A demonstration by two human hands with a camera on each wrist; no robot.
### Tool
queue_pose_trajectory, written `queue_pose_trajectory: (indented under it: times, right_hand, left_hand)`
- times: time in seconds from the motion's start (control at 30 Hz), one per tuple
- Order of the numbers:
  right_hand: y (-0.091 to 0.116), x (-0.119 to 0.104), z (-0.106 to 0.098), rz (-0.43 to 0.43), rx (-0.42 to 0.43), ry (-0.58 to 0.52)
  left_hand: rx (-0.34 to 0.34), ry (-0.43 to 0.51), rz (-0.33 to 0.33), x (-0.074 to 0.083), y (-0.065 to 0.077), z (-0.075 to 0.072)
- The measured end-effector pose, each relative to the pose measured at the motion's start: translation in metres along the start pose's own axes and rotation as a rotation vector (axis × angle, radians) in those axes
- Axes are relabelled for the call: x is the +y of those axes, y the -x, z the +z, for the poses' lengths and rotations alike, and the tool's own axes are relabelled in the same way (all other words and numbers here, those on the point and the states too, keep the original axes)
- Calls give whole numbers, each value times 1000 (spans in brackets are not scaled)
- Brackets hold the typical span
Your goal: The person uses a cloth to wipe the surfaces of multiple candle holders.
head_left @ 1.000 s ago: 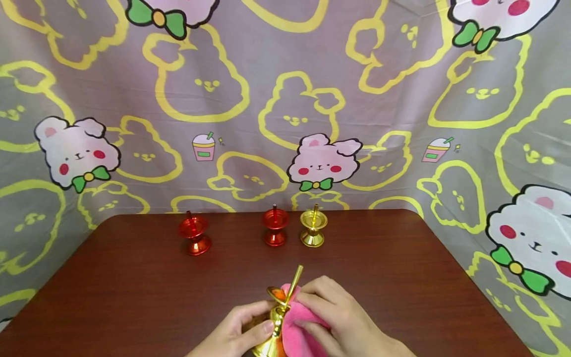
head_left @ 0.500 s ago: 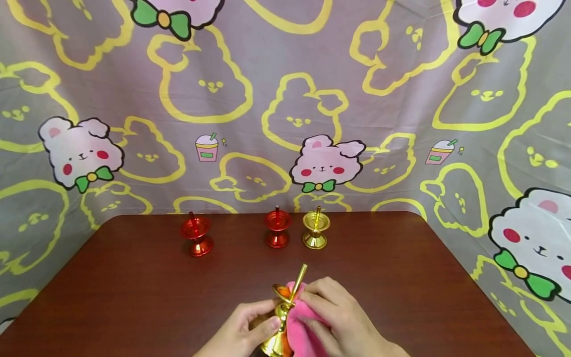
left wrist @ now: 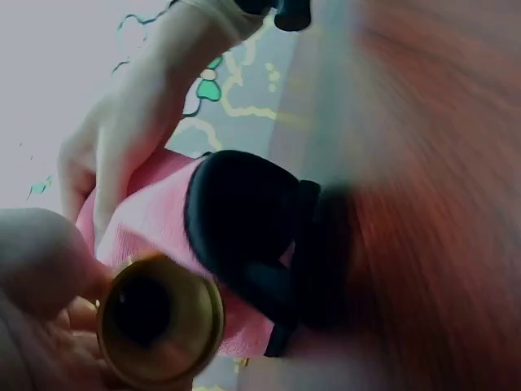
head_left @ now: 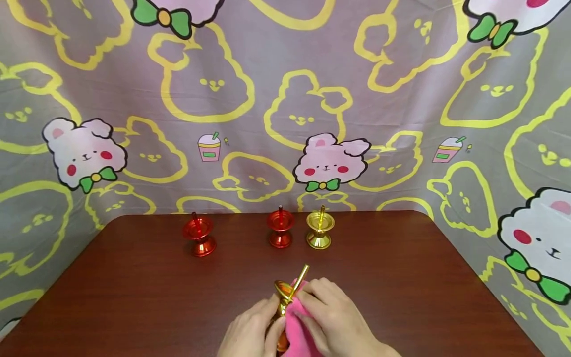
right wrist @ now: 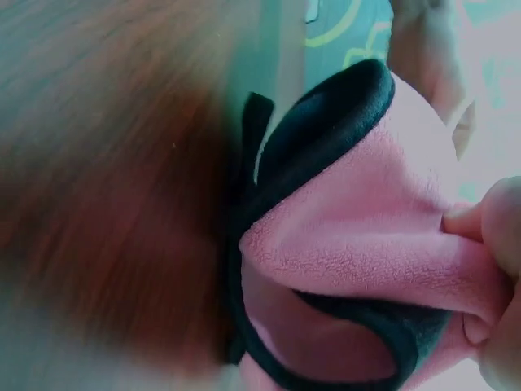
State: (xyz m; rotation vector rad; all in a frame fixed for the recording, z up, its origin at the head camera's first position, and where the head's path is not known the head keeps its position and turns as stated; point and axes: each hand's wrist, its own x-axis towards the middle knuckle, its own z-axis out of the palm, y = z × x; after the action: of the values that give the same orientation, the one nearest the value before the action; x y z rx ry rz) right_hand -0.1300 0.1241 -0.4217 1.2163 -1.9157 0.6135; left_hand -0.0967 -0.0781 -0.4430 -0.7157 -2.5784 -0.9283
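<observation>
Head view: gold holder (head_left: 283, 308) tilted, rod (head_left: 301, 280) pointing up-right.

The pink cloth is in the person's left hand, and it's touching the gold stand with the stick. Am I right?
Almost! The pink cloth is in the person's right hand, not the left one; the head view shows this. It is touching the gold stand with the stick, just as you said.
</observation>
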Motion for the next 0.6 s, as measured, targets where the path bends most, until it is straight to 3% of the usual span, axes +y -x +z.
queue_pose_trajectory:
  times: [0.07, 0.17, 0.23, 0.33, 0.4, 0.43, 0.6]
  right_hand:
    - [1, -2, 3, 24, -16, 47]
    - [0, -5, 5, 42, -38, 92]
    - [-1, -5, 4, 57, -57, 92]
    - [-1, -2, 1, 85, -70, 35]
    - [0, 0, -2, 102, -59, -36]
    - [0, 1, -3, 108, -48, -80]
    - [0, 4, -7, 42, 45, -257]
  left_hand:
    - [31, -173, 6, 5, -1, 5]
    - [74, -313, 35, 9, -2, 8]
    - [83, -337, 54, 9, -3, 8]
    - [78, -258, 60, 7, -5, 3]
    - [53, -111, 34, 4, -8, -2]
    - [10, 17, 8, 2, -10, -5]
    - [-293, 767, -143, -12, -13, -25]
